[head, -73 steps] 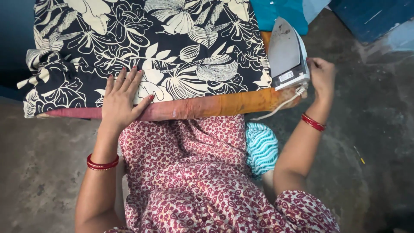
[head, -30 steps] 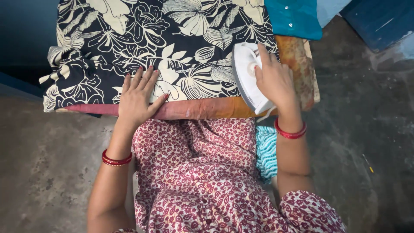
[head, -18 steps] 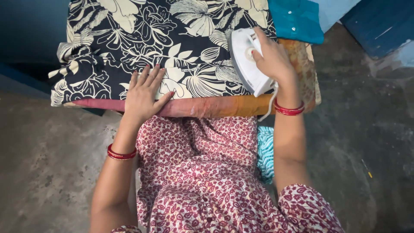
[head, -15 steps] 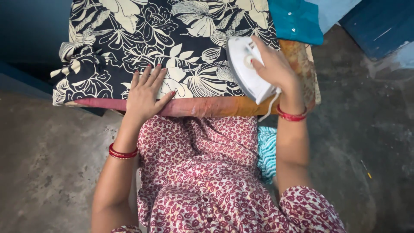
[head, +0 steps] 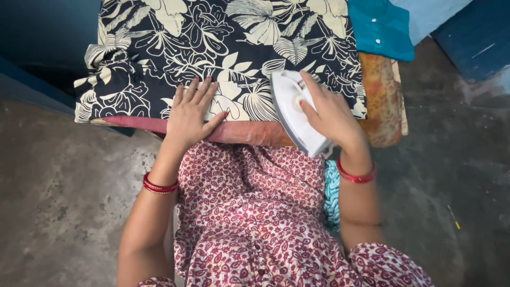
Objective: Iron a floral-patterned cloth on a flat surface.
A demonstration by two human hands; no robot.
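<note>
Both busy: right hand [head: 330,109] grips white iron [head: 294,114], now slid toward nine o'clock across floral cloth [head: 223,48]; left hand [head: 192,112] stays flat, open, pinning it.

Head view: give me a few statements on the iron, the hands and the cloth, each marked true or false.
1. The right hand has its grip closed on the white iron. True.
2. The iron stands upright on its heel off the cloth. False: it lies soleplate down on the black floral cloth, near its front edge.
3. The left hand lies flat, fingers spread, on the floral cloth. True.
4. The left hand touches the iron. False: a stretch of cloth shows between them.
5. A teal garment lies at the far right corner of the board. True.
6. Both wrists are bare. False: each wears red bangles.
</note>
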